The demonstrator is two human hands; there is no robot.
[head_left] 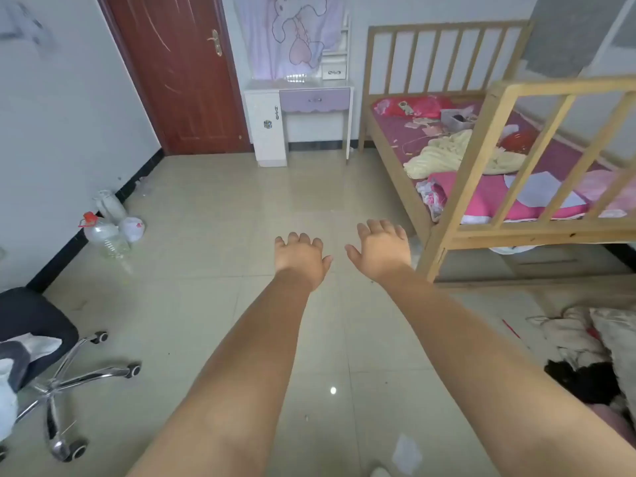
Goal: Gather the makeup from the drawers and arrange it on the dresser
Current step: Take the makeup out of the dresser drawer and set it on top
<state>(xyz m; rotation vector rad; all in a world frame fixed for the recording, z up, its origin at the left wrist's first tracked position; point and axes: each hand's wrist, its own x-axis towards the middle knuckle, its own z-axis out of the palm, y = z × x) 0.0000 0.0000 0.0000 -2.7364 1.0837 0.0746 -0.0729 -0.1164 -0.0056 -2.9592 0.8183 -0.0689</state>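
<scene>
Two hands extend forward over the floor [213, 208], palms down: left hand [300, 257] and right hand [382, 251], fingers loosely spread, holding nothing. The dresser [272, 132] stands well beyond the fingertips, against the far wall, its purple drawer [315, 100] closed. No makeup is discernible.

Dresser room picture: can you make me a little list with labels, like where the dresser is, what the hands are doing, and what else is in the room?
dresser: white dresser against the far wall, right of the red door
drawer: purple drawer, closed
cover: pink cartoon cloth hanging above the dresser
left hand: left hand stretched forward, fingers relaxed, holding nothing
right hand: right hand stretched forward, open, holding nothing
makeup: none visible
bed: wooden bed on the right
chair: office chair near left
</scene>
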